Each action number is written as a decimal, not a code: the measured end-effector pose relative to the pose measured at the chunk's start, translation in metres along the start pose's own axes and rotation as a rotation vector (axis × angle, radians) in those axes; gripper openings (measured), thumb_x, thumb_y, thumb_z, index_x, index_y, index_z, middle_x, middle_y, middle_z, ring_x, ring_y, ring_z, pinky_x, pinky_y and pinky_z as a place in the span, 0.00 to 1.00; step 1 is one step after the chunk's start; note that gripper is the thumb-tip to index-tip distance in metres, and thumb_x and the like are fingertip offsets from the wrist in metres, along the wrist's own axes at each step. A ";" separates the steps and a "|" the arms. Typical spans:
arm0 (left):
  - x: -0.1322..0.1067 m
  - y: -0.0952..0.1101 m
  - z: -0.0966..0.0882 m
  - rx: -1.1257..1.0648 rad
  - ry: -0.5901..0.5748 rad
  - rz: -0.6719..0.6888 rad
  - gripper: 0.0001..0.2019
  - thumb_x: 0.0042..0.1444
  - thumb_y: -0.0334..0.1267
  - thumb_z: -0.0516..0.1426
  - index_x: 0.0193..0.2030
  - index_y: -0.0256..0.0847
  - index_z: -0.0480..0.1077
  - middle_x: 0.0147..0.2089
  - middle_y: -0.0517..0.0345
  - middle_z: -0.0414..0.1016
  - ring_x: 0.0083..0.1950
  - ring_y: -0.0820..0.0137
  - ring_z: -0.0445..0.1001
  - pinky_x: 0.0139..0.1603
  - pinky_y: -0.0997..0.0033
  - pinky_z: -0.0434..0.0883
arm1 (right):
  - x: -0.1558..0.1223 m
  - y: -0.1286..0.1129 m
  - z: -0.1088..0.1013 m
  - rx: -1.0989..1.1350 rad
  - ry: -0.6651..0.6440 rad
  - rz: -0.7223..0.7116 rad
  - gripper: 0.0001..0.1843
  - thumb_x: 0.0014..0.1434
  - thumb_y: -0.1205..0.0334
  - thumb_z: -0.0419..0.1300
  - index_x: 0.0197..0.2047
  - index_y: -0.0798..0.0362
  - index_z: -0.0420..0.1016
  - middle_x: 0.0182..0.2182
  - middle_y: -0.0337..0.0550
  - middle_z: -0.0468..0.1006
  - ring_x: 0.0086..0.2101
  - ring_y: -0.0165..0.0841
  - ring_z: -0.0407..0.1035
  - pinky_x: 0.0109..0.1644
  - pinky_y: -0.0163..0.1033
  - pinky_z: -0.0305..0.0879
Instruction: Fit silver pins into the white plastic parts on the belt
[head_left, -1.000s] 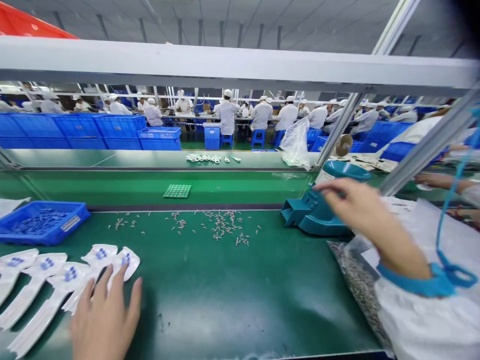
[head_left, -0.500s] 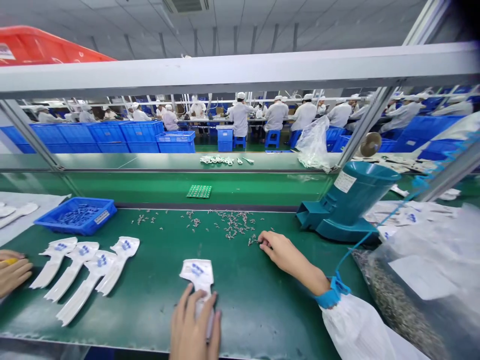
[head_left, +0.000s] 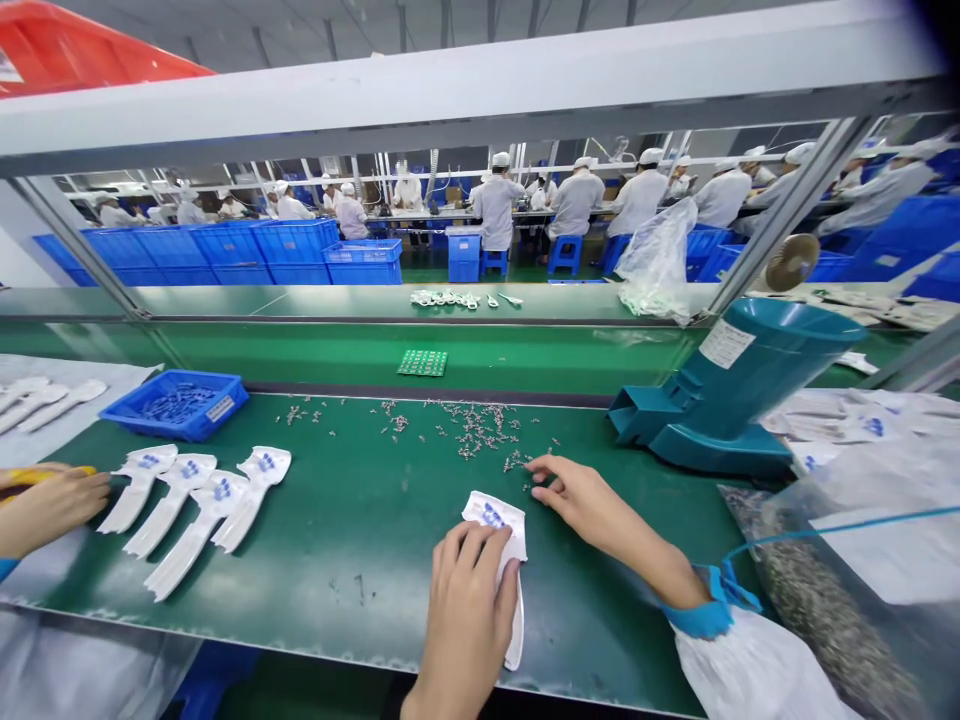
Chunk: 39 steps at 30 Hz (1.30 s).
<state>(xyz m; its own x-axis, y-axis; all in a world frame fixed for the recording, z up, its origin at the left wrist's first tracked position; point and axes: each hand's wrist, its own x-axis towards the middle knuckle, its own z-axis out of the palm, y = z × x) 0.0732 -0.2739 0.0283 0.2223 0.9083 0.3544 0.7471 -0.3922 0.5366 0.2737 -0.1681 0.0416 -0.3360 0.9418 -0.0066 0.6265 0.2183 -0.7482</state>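
Note:
My left hand (head_left: pixel 469 605) sits at the bottom middle of the green bench mat (head_left: pixel 337 590), fingers closed over a white strip with blue print (head_left: pixel 495 530). My right hand (head_left: pixel 581 500), with a blue cuff and white sleeve, lies open beside a scatter of small metal parts (head_left: pixel 469 430), fingertips at their lower edge. I cannot see anything held in it. Several similar white strips (head_left: pixel 195 500) lie in a row to the left of my left hand, out of its reach by a gap of mat.
A blue crate of small parts (head_left: pixel 174 405) stands at the mat's far left. A co-worker's hand (head_left: pixel 52 495) holds something yellow at the left edge. A teal hopper (head_left: pixel 727 390) and a clear bag of grey granules (head_left: pixel 814 600) stand to the right. A metal frame crosses above the bench.
My left hand has carried the white strip to the right and turned it. My right hand has stayed by the metal parts, shifting slightly. The view has tilted a little.

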 end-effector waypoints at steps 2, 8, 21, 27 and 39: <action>0.003 -0.001 -0.004 0.016 -0.057 0.026 0.14 0.65 0.29 0.53 0.54 0.43 0.70 0.54 0.50 0.74 0.58 0.57 0.68 0.53 0.53 0.71 | -0.002 -0.003 -0.002 0.036 -0.003 0.014 0.13 0.62 0.60 0.57 0.50 0.52 0.71 0.44 0.47 0.77 0.34 0.34 0.73 0.39 0.39 0.68; 0.001 0.004 -0.005 0.001 0.038 -0.031 0.15 0.64 0.31 0.56 0.57 0.43 0.69 0.52 0.50 0.75 0.53 0.57 0.71 0.49 0.54 0.71 | -0.018 -0.035 0.005 0.495 -0.275 0.049 0.18 0.60 0.56 0.63 0.52 0.51 0.68 0.32 0.35 0.71 0.29 0.29 0.69 0.34 0.36 0.65; 0.000 0.005 -0.005 -0.462 0.154 -0.274 0.06 0.65 0.34 0.55 0.38 0.43 0.74 0.38 0.57 0.78 0.42 0.66 0.75 0.44 0.68 0.70 | -0.025 -0.052 0.024 0.701 -0.278 0.178 0.20 0.54 0.50 0.69 0.43 0.54 0.72 0.28 0.36 0.74 0.28 0.30 0.71 0.36 0.37 0.68; -0.008 0.004 -0.007 -0.318 0.203 -0.198 0.06 0.66 0.34 0.54 0.42 0.42 0.73 0.39 0.54 0.78 0.43 0.64 0.75 0.45 0.63 0.71 | -0.035 -0.059 0.020 0.466 -0.213 0.068 0.14 0.60 0.54 0.64 0.47 0.51 0.75 0.37 0.43 0.80 0.39 0.36 0.75 0.45 0.41 0.71; -0.027 -0.010 -0.011 -0.020 -0.155 -0.040 0.38 0.58 0.52 0.62 0.70 0.38 0.53 0.69 0.43 0.62 0.72 0.51 0.55 0.66 0.45 0.61 | -0.044 -0.069 0.018 0.013 -0.413 -0.040 0.23 0.64 0.65 0.55 0.62 0.43 0.66 0.32 0.38 0.79 0.34 0.36 0.74 0.35 0.35 0.64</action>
<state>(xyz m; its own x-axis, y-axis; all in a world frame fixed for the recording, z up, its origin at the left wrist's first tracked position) 0.0527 -0.2962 0.0214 0.2877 0.9341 0.2113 0.7450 -0.3570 0.5636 0.2326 -0.2288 0.0821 -0.6151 0.7506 -0.2411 0.5992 0.2463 -0.7618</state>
